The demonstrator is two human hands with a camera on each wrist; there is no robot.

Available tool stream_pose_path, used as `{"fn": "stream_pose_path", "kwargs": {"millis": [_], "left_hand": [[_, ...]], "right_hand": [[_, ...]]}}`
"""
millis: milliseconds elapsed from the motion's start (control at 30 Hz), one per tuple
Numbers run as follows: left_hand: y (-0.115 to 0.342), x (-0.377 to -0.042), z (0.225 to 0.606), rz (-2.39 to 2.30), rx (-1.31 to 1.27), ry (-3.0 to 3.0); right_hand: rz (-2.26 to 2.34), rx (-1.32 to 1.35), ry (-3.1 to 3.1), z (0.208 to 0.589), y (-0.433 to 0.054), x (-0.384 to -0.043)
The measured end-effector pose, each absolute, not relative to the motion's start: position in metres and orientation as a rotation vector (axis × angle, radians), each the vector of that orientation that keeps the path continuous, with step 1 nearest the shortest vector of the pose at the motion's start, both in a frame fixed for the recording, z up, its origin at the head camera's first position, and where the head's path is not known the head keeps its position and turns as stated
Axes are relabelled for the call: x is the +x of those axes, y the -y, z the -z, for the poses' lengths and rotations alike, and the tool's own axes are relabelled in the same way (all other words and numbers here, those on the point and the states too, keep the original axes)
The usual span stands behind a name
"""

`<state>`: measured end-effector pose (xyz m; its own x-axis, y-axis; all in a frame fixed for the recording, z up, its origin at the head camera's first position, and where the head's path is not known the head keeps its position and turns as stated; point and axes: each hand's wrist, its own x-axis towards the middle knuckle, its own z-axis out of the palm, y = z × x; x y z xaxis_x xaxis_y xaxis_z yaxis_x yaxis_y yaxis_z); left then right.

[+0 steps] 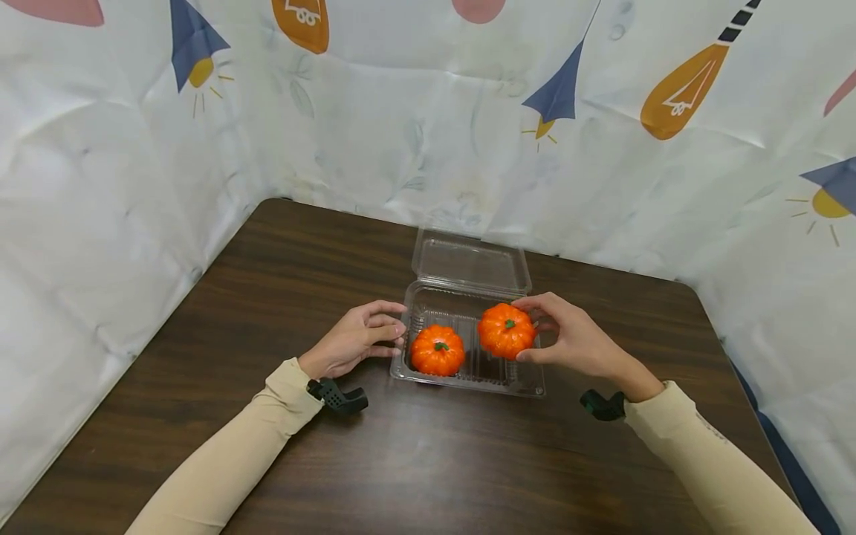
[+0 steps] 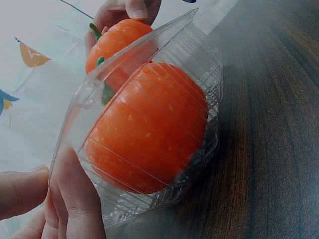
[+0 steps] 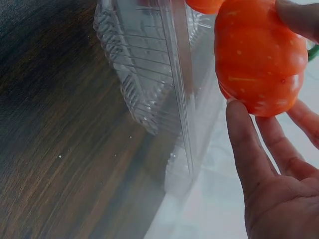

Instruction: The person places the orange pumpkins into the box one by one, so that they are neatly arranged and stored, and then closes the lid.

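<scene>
A clear plastic clamshell container [image 1: 461, 383] lies on the table with its lid [image 1: 471, 264] folded back. One small orange toy pumpkin [image 1: 437, 351] with a green stem sits in its left half. My left hand [image 1: 357, 338] is at the container's left side; in the left wrist view the thumb [image 2: 22, 193] and fingers pinch its rim. Between the thumb and fingers of my right hand [image 1: 568, 334] is a second toy pumpkin [image 1: 506, 331], held over the right half. The right wrist view shows this pumpkin [image 3: 261, 57] above the rim, fingertips spread around its side.
The dark wooden table [image 1: 401, 461] stretches around the container on all sides. Behind it hangs a white patterned cloth [image 1: 414, 126], close to the lid's far edge. Black wrist mounts [image 1: 342, 397] stick out below both hands.
</scene>
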<state>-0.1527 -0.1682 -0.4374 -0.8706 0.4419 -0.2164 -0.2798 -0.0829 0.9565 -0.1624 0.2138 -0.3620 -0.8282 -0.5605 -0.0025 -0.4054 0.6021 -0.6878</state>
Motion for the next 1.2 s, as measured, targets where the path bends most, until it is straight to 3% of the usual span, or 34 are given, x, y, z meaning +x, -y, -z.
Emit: {"fn": "stream_pose_path", "kwargs": {"millis": [1200], "left_hand": [[0.167,-0.153,0.438,-2.011,0.182,-1.717]], "right_hand": [[0.654,-0.881,-2.461,0.366,-0.188,-0.177]]}}
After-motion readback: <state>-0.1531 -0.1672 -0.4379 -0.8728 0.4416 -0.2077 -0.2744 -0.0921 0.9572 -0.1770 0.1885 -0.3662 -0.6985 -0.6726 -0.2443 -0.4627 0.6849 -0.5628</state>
